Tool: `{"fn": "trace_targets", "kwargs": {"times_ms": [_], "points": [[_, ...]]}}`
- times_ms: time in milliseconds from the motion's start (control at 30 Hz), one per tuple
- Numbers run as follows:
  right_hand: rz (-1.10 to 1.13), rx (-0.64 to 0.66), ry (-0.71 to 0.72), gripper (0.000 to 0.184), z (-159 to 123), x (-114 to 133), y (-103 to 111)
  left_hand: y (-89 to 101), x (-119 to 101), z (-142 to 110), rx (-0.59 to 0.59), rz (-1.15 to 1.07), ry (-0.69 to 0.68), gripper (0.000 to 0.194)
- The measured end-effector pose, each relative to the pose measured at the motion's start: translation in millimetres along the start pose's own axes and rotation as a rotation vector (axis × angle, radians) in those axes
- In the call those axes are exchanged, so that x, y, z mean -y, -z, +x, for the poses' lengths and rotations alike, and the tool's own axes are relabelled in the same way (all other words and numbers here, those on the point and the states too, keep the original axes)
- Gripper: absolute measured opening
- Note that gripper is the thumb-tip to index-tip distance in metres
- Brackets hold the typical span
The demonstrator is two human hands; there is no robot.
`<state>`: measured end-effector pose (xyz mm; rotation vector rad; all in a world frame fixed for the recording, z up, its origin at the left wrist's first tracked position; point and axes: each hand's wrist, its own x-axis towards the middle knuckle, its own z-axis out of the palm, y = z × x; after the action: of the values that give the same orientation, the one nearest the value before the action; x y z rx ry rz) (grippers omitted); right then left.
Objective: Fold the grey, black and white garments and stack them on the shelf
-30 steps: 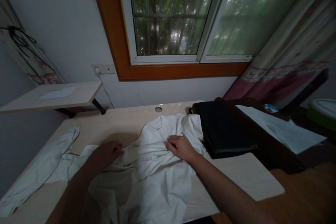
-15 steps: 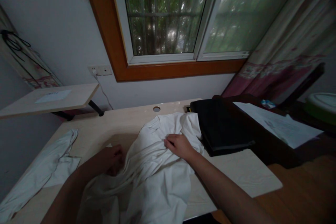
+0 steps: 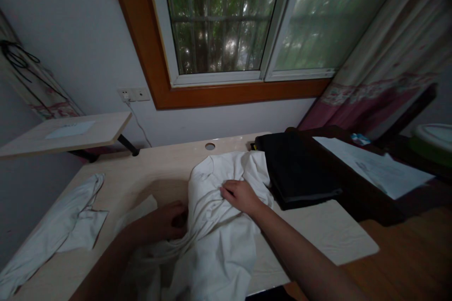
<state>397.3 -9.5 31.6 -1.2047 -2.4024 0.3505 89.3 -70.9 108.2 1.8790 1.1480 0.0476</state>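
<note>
A crumpled white shirt (image 3: 226,240) lies over the desk in front of me, with a curved seam like a neckline at its far end. My right hand (image 3: 240,195) rests on its upper part, thumb and fingers closed on a gathered fold. At the shirt's left edge is my left hand (image 3: 173,220), its fingers curled in against the bunched cloth; the fingertips are partly in shadow. A pale flap of cloth (image 3: 144,207) shows behind my left forearm.
Another folded white cloth (image 3: 67,221) lies at the desk's left. A black folded item (image 3: 296,164) sits right of the shirt, beside papers (image 3: 370,164) on a dark surface. A raised shelf (image 3: 70,134) stands at the back left, below a wall socket (image 3: 133,94).
My left hand has moved right and drawn the shirt's left side inward, narrowing it. The pale flap behind my left forearm shows more. My right hand has stayed in place.
</note>
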Motion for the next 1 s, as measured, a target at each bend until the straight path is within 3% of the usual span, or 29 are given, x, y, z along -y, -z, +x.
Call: {"fn": "trace_targets", "kwargs": {"times_ms": [133, 233, 400, 500, 667, 767, 833, 933, 1000], "points": [[-0.004, 0.003, 0.002, 0.036, 0, 1, 2, -10.6, -7, 5, 0.091, -0.086, 0.014, 0.07], [0.0, 0.004, 0.002, 0.037, 0, 2, 2, -15.3, -2, 9, 0.068, -0.016, 0.042, 0.078], [0.008, 0.012, 0.001, 0.037, -1, 1, 3, 1.7, 11, 4, -0.043, 0.001, 0.009, 0.048], [0.015, 0.014, 0.005, 0.036, -1, 2, 4, 30.8, 22, -9, -0.183, 0.121, 0.12, 0.034], [0.011, 0.02, 0.001, 0.034, 0, 2, 4, 81.4, 55, -29, -0.708, 0.384, 0.265, 0.039], [0.009, 0.01, 0.002, 0.032, 1, 1, 2, 92.1, 70, -26, -0.955, 0.594, 0.257, 0.043], [0.013, 0.003, 0.004, 0.031, 1, 0, 1, 89.1, 73, -18, -0.905, 0.625, 0.174, 0.042], [0.012, -0.008, 0.001, 0.029, 0, -1, 1, 76.4, 68, -7, -0.589, 0.465, 0.008, 0.042], [0.008, -0.02, -0.007, 0.029, 1, -1, 2, 68.4, 63, -6, -0.421, 0.355, 0.009, 0.044]]}}
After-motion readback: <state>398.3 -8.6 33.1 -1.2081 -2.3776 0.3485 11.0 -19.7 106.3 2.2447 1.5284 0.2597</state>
